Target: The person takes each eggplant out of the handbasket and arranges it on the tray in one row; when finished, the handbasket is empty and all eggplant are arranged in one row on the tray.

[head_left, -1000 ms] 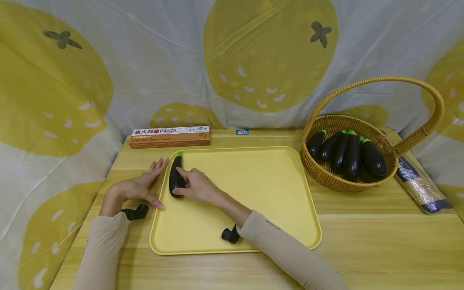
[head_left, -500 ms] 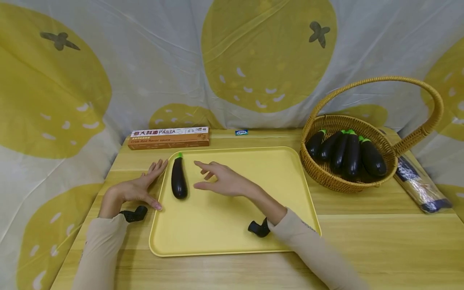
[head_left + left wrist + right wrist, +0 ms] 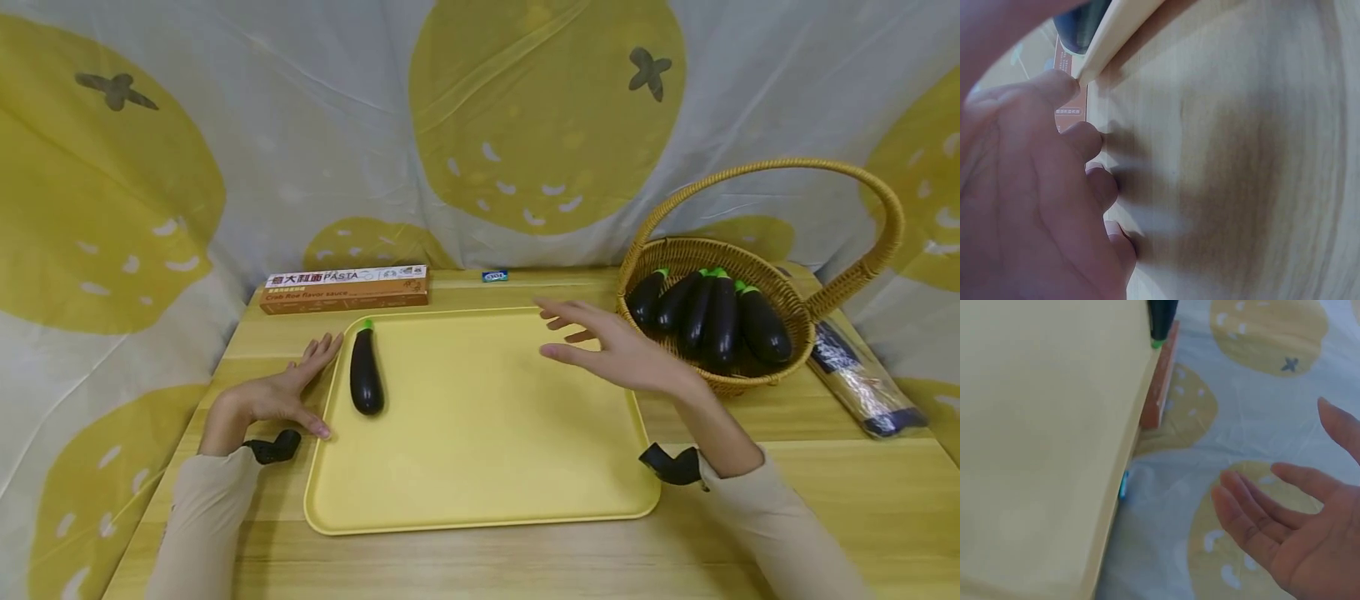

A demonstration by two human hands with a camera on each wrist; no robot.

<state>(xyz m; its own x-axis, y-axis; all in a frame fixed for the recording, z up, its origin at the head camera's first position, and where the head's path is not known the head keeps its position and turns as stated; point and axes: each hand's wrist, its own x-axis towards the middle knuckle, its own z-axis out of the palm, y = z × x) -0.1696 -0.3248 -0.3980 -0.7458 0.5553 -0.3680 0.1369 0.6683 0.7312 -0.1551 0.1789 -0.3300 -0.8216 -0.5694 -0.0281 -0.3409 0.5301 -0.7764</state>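
Note:
One eggplant (image 3: 366, 373) lies along the left side of the yellow tray (image 3: 480, 525), its green stem end toward the back. My left hand (image 3: 279, 393) is spread at the tray's left edge, thumb and fingertips by the rim; in the left wrist view its fingertips (image 3: 1102, 187) rest on the wood. Above the tray's right part hovers my right hand (image 3: 618, 350), empty, fingers apart, left of the wicker basket (image 3: 806, 346). Several eggplants (image 3: 722, 325) lie in that basket. The right wrist view shows the right hand (image 3: 1310, 531) holding nothing.
Behind the tray's left part lies a pasta box (image 3: 345, 290), and a small blue packet (image 3: 495, 276) lies at the back middle. The basket's tall handle (image 3: 787, 164) arches upward. A clear-wrapped package (image 3: 866, 379) lies right of the basket. A patterned cloth hangs behind.
My right hand has let go of the eggplant at the tray's left and moved right, toward the basket. My left hand has stayed by the tray's left edge.

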